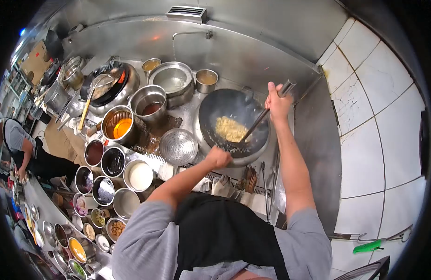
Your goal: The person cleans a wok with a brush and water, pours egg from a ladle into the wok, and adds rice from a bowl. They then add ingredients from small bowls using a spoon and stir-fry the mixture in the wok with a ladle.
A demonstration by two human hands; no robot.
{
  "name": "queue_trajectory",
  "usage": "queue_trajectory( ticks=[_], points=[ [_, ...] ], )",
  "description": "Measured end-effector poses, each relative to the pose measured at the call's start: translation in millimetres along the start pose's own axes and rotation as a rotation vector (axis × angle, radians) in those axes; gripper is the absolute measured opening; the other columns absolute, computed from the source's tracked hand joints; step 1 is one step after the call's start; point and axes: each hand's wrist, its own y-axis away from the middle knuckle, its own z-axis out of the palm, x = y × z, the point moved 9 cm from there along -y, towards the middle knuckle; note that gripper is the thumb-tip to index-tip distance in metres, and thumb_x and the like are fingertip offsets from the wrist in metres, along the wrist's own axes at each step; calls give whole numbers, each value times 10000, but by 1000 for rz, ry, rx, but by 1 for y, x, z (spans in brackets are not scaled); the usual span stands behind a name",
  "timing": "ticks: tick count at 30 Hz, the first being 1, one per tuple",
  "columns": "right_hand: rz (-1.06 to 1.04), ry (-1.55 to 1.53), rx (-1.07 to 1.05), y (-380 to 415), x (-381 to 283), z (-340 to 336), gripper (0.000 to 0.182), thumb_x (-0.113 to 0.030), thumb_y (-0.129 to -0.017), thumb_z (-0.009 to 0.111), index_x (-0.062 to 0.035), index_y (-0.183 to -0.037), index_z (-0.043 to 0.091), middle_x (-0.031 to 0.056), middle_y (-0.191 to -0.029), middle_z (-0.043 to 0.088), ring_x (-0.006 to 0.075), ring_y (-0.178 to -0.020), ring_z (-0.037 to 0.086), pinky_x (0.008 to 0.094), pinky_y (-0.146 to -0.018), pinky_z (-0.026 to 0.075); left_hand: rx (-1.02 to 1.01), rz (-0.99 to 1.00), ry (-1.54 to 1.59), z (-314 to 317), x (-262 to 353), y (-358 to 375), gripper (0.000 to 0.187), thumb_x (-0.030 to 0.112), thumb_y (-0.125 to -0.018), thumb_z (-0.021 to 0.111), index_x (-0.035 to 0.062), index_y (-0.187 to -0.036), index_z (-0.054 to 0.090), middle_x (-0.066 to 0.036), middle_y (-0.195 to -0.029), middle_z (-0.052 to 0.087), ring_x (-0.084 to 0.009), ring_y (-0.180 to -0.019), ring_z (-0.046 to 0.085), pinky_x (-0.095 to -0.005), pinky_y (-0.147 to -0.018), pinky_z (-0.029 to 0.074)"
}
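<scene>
Round steel pots of dark sauces [114, 161] crowd the left. The left hand [218, 157] is clenched on the rim of the round black wok [234, 122] holding crumbly yellow food [230, 129]. The right hand [277, 103] is clamped around the long steel ladle handle [264, 114].

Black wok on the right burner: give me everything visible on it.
The round black metal wok sits in a steel-rimmed burner well on the stainless cooking counter, slightly tilted towards the person. Its inside is dark and glossy, holding a pale yellow heap of food near the centre. The left hand has its grip at the near rim. The right hand holds a long metal-handled ladle whose bowl end reaches into the food. A perforated round steel strainer lies just left of it.
</scene>
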Motion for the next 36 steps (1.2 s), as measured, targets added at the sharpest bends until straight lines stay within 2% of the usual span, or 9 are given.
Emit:
queue_trajectory(
  ticks=[5, 9, 14, 18, 20, 23, 26, 33, 36],
  points=[
    [-286, 8, 32, 41, -60, 2, 358, -142, -924, 638, -98, -659, 402, -30, -507, 429, 49, -388, 390, 238, -357, 311, 276, 76, 108, 22, -8, -9, 259, 292, -913, 507, 73, -893, 644, -133, -873, 647, -314, -949, 582, -433, -896, 395],
    [-205, 86, -4, 22, 17, -12, 331, -125, -933, 611, -93, -658, 428, -38, -528, 444, 39, -429, 412, 248, -384, 301, 579, 183, 148, 6, -1, 11, 223, 264, -897, 516, 77, -881, 635, -122, -870, 632, -305, -926, 569, -424, -907, 390],
    [-267, 227, -40, 18, 1, -1, 388, -131, -911, 640, -61, -614, 401, -23, -519, 403, 57, -460, 396, 254, -433, 306, 202, 66, 108, 24, -5, -1, 222, 218, -904, 493, 91, -1022, 631, -124, -924, 628, -325, -967, 561, -458, -1027, 342],
    [-409, 359, -65, 7, 14, 2, 377, -128, -904, 649, -62, -618, 413, -15, -511, 420, 62, -453, 392, 262, -436, 324, 211, 16, 78, 23, -2, 0, 247, 214, -912, 484, 98, -1085, 618, -116, -965, 641, -315, -1030, 559, -467, -1098, 286],
    [-223, 245, 87, -3, -11, -7, 384, -146, -909, 655, -83, -610, 421, -15, -511, 443, 64, -437, 401, 261, -428, 339, 209, 9, 37, 25, -2, 2, 250, 216, -923, 473, 98, -1084, 623, -117, -990, 641, -304, -1061, 551, -465, -1116, 268],
    [-323, -75, 224, -4, -10, -47, 384, -184, -915, 660, -104, -612, 438, -22, -513, 462, 64, -426, 415, 261, -411, 341, 161, -38, 51, 29, -6, -5, 256, 231, -926, 463, 97, -1062, 634, -116, -1006, 646, -301, -1076, 550, -468, -1115, 266],
    [-205, 34, 353, -5, 25, -57, 367, -208, -920, 659, -99, -632, 459, -15, -514, 477, 64, -415, 423, 260, -396, 328, 136, -30, 44, 24, -4, -2, 245, 200, -872, 510, 124, -1071, 633, -97, -1060, 648, -273, -1106, 542, -452, -1121, 258],
    [-387, 52, -56, 61, 2, 16, 354, -204, -925, 651, -91, -650, 458, -14, -521, 477, 63, -459, 444, 241, -438, 350, 99, -51, 22, 28, -7, -8, 224, 206, -881, 514, 123, -1050, 635, -96, -1036, 657, -273, -1096, 551, -452, -1113, 267],
    [-243, 38, 313, -23, 17, -81, 387, -224, -938, 630, -108, -635, 421, -8, -504, 443, 80, -433, 431, 255, -413, 362, 104, -54, 67, 37, -9, -11, 227, 213, -887, 510, 118, -1051, 635, -98, -1042, 655, -275, -1103, 548, -453, -1115, 263]
  ],
)
